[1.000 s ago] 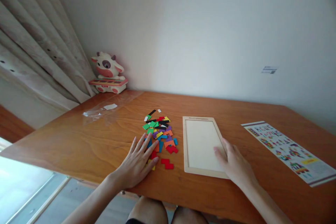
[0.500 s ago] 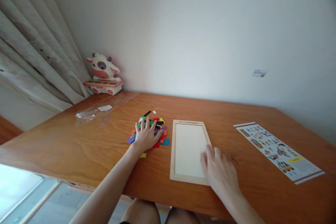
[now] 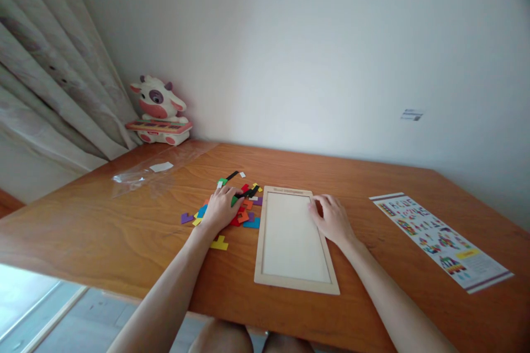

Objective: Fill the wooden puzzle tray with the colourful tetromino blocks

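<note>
Beside the frame on its left lies a loose heap of flat coloured puzzle pieces (image 3: 250,222). My left hand (image 3: 220,209) rests on this heap with its fingers bent down. A green piece (image 3: 234,200) peeks out at its fingertips; whatever lies under the palm is hidden. A yellow piece (image 3: 219,242) sits apart, nearer me. The shallow wooden puzzle frame (image 3: 297,287) lies flat with its pale inside bare. At the frame's upper right edge, my right hand (image 3: 331,216) has thumb and fingers bent onto the rim.
On the right lies a long printed pattern sheet (image 3: 439,242). A clear plastic bag (image 3: 143,176) is at the left, in front of a toy cow keyboard (image 3: 159,113). The wooden table (image 3: 111,242) meets a white wall at the back.
My left hand has gone from spread flat to bent fingers, and the pieces have shifted. My right hand has moved up along the frame's edge. The frame has slid left.
</note>
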### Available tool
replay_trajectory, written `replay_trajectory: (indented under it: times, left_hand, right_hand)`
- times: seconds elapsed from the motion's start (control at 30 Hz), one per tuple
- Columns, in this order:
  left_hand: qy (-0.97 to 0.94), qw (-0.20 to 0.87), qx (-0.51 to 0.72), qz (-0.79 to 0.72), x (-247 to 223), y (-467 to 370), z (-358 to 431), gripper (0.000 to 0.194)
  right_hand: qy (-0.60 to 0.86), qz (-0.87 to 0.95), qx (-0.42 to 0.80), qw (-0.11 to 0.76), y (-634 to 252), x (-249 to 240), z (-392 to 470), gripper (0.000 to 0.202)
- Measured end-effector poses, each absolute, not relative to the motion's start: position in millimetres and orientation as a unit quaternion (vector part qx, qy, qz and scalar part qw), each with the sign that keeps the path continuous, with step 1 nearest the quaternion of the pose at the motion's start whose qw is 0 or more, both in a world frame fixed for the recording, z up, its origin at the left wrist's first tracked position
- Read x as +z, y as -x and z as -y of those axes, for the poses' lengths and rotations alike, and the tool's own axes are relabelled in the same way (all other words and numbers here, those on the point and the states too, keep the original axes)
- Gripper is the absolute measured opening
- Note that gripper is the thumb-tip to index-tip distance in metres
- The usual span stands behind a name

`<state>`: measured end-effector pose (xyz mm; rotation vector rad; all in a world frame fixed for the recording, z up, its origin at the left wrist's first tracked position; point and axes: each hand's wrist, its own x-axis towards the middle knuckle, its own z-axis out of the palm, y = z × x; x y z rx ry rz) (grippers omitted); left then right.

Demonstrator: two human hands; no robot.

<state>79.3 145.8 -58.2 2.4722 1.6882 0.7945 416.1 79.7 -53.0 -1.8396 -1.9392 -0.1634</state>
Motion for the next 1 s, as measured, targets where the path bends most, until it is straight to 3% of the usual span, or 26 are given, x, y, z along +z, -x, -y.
replay_trajectory:
  times: [0.17, 0.33, 0.63, 1.0]
  left_hand:
    - [-0.783, 0.029, 0.249, -0.569, -54, -82, -158, 0.032]
    - [-0.734, 0.049, 0.190, -0.650, -41, -92, -174, 0.032]
    - [-0.770, -0.038, 0.195, -0.606, -41, -103, -162, 0.036]
    - [-0.766, 0.083, 0.254, -0.585, -44, -98, -176, 0.026]
  right_hand:
    - [0.647, 0.728, 0.005, 0.227, -433, -61, -109, 0.052]
    - [0.626, 0.730, 0.053, 0.269, -437, -60, -113, 0.041]
    - [0.613, 0.712, 0.049, 0.339, -439, -70, -119, 0.029]
    - [0.592, 0.675, 0.032, 0.440, -442, -72, -116, 0.031]
